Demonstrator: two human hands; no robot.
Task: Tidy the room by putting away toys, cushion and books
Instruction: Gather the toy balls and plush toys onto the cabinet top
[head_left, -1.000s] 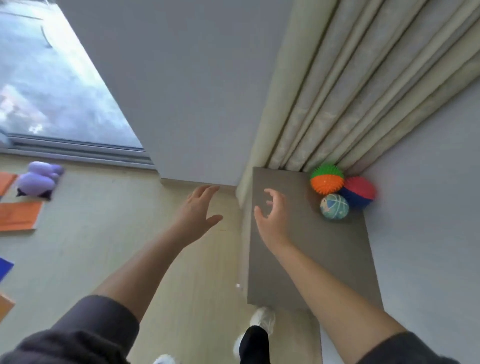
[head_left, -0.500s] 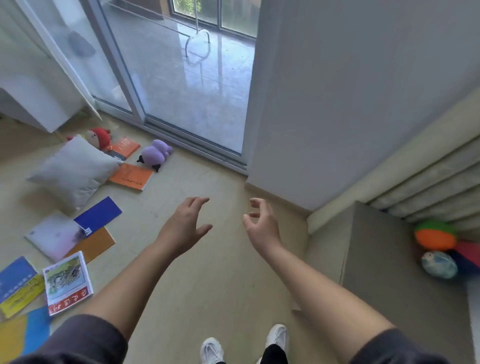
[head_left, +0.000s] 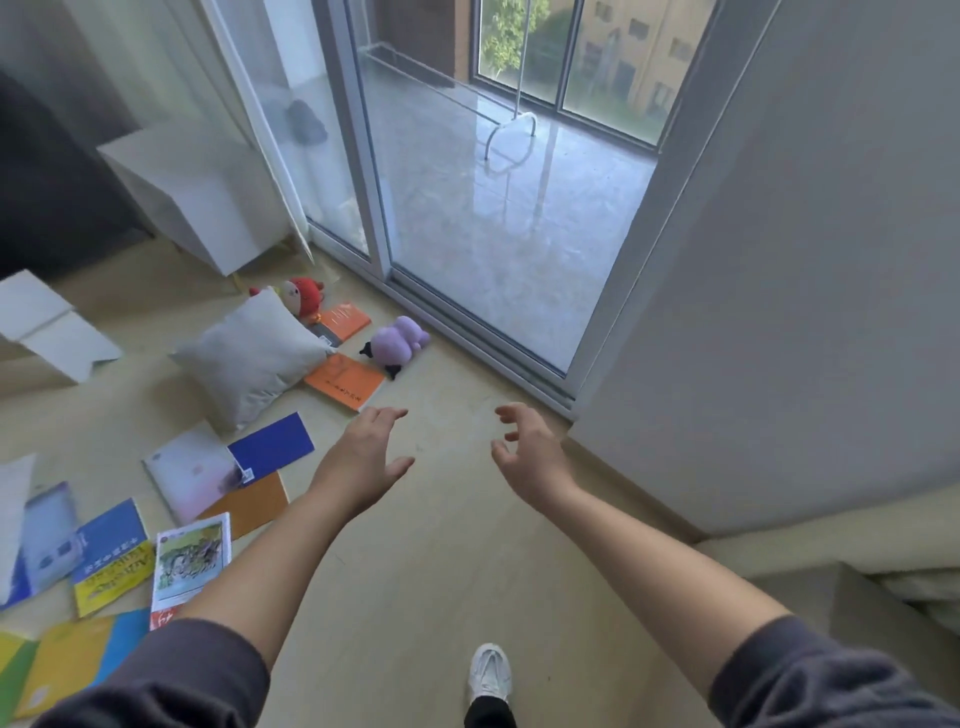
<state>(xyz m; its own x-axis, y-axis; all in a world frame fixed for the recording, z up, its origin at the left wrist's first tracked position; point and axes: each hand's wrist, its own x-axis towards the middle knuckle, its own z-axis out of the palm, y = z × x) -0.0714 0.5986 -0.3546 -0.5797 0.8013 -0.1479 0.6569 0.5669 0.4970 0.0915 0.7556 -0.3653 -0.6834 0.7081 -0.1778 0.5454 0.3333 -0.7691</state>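
My left hand (head_left: 363, 457) and my right hand (head_left: 530, 457) are stretched out in front of me above the bare floor, fingers relaxed, holding nothing. A purple plush toy (head_left: 396, 343) lies by the sliding door, beyond my left hand. A red plush toy (head_left: 301, 296) sits behind a grey cushion (head_left: 249, 358). Two orange books (head_left: 345, 382) lie beside the cushion. A blue book (head_left: 272, 447), a pale book (head_left: 192, 473) and several more books (head_left: 109, 566) are scattered on the floor at the left.
A glass sliding door (head_left: 493, 208) runs across the far side, with a grey wall (head_left: 805, 312) to the right. White furniture (head_left: 192, 192) stands at the far left. A grey cabinet's corner (head_left: 852, 597) shows at lower right. My shoe (head_left: 489, 673) is on the floor.
My view has swung left, away from the cabinet with the balls, toward the door and the scattered toys and books. Both hands stay out in front, empty.
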